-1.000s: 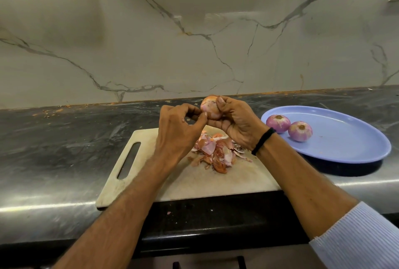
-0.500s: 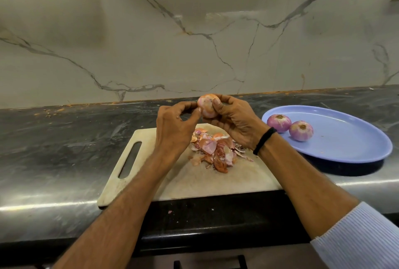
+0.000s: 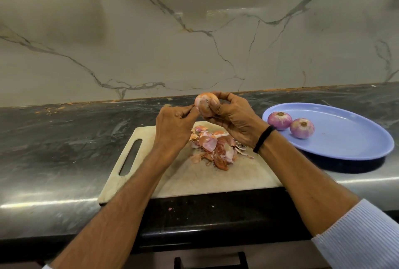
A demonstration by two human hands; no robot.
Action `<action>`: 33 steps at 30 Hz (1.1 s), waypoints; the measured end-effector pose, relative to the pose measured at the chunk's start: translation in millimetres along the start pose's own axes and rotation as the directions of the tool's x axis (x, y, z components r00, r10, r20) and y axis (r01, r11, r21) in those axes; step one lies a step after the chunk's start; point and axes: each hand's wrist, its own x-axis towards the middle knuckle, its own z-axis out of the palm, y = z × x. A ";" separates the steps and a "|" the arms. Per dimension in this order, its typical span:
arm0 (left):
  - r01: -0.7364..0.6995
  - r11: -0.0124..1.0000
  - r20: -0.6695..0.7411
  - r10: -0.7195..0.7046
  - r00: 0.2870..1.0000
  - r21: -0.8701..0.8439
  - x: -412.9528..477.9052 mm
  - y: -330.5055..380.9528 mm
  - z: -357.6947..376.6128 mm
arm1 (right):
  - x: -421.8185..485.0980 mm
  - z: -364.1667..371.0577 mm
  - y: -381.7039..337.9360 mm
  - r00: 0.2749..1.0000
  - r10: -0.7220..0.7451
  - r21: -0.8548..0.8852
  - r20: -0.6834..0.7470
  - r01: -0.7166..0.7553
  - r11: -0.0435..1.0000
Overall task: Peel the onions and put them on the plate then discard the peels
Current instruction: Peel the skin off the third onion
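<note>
Above the cutting board (image 3: 226, 180): right hand (image 3: 234, 117) cupping the onion (image 3: 205, 104) firmly; left hand (image 3: 172, 126) pinching its loose skin; best pulled off in strips.

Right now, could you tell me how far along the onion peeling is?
Done: two peeled onions sit on the blue plate. In hand: the right hand holds a third onion, still partly in its skin, while the left hand pinches at it. Left: finish peeling it, put it on the plate, then discard the pile of peels on the cutting board.
</note>
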 end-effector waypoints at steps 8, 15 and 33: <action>-0.023 0.999 -0.044 0.021 0.999 -0.031 -0.4 5.5 -1.8 | 1.2 0.6 -0.9 1.000 0.012 0.037 -0.014 -0.012 0.999; 0.044 0.982 -0.010 -0.046 0.999 -0.182 -0.9 7.2 -3.3 | -0.1 -0.5 -2.1 0.999 0.034 0.091 0.021 -0.035 0.995; 0.041 0.999 -0.064 -0.044 0.997 -0.036 -1.1 6.5 0.6 | -2.5 -0.2 -3.8 0.999 0.033 0.053 0.026 -0.035 0.998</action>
